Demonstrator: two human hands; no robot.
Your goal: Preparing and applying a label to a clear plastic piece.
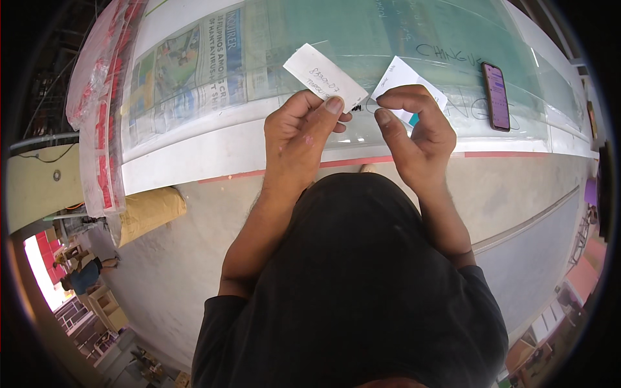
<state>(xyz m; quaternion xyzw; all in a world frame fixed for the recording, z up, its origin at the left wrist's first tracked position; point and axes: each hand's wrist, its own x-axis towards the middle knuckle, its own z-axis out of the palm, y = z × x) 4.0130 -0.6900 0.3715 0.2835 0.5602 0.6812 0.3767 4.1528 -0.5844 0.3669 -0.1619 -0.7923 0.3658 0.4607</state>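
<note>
My left hand (301,129) is closed on a small white paper slip (317,71) with handwriting on it, pinched between thumb and fingers above the table's near edge. To its right, my right hand (420,132) is curled with a small gap between thumb and index fingertips, and nothing shows in that gap. Behind it lies a white card (396,72) with some writing and a teal patch, partly hidden by my fingers. Whether the curled fingers touch the card I cannot tell.
A glass-topped white table (278,39) has newspaper (187,77) under the glass. A phone (496,97) with a lit screen lies at right. Red-and-clear plastic wrap (103,116) hangs at the left end, above a brown paper package (152,213). Another person (84,275) is far left.
</note>
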